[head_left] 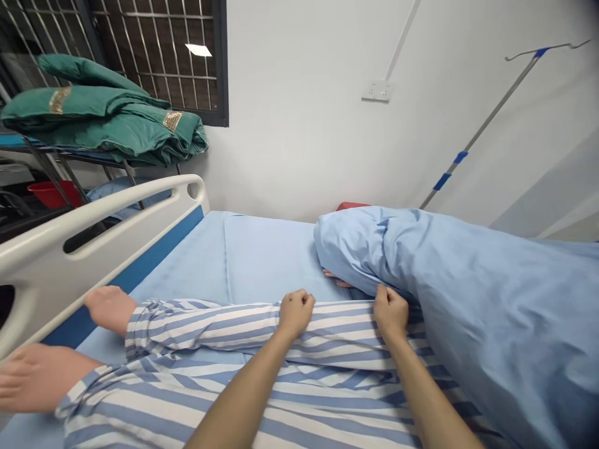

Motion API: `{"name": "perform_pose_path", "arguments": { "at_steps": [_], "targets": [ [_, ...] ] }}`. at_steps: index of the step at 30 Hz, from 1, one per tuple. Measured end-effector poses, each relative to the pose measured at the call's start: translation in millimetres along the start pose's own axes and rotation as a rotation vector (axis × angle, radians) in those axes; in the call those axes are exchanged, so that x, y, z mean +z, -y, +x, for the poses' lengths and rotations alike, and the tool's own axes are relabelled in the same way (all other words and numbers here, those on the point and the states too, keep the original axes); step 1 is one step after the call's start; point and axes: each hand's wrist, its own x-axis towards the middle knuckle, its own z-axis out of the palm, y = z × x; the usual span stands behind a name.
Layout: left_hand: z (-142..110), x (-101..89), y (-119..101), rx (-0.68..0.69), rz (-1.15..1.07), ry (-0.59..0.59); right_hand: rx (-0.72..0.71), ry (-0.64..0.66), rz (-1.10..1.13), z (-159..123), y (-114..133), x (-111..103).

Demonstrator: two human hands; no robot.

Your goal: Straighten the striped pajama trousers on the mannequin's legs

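A figure in blue-and-white striped trousers (pixel 224 330) lies on the bed, bare feet (pixel 112 310) towards the left. My left hand (pixel 296 312) is closed on the trouser cloth along the far leg, near the knee. Further up the same leg, my right hand (pixel 390 312) is closed on the cloth too, close beside the light blue quilt (pixel 449 274). Between my two fists the trouser edge runs nearly straight. The quilt is folded back over the upper body. Fingers (pixel 337 277) of the lying figure stick out from under it.
A bed rail (pixel 135 196) rises at the left end of the pale blue sheet (pixel 266 249). Beyond it, green bundled bedding (pixel 116 121) rests on a rack above a red bucket (pixel 55 194). A drip pole (pixel 486 125) leans into view at the right, before the wall.
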Motion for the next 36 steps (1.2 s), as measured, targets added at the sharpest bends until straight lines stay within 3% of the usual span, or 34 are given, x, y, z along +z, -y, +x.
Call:
{"name": "perform_pose_path", "arguments": {
  "at_steps": [5, 10, 14, 20, 28, 32, 36],
  "targets": [
    [-9.8, -90.1, 63.8, -0.059, 0.074, -0.055, 0.018, 0.054, -0.095, 1.2, 0.7, 0.0],
    [-34.7, -187.6, 122.4, -0.169, 0.187, -0.216, 0.011, 0.1, -0.178, 2.1, 0.2, 0.4],
    [-52.7, -232.7, 152.8, -0.139, 0.393, -0.233, 0.019, 0.148, -0.249, 4.9, 3.1, -0.5],
    [-56.5, -238.3, 170.1, -0.027, 0.6, -0.203, -0.025, 0.335, -0.389, 12.9, 7.2, -0.1],
    [-63.0, -234.4, 175.6, 0.011, 0.513, -0.241, -0.033, 0.484, -0.626, -0.4, 38.9, 3.7],
    [-63.1, -233.5, 176.1, 0.007, 0.479, -0.246, -0.106, 0.559, -0.536, -38.6, 75.9, 39.4],
    [-63.2, -232.6, 176.8, -0.003, 0.478, -0.249, -0.263, 0.58, -0.279, -125.5, 145.3, 103.8]
  ]
}}
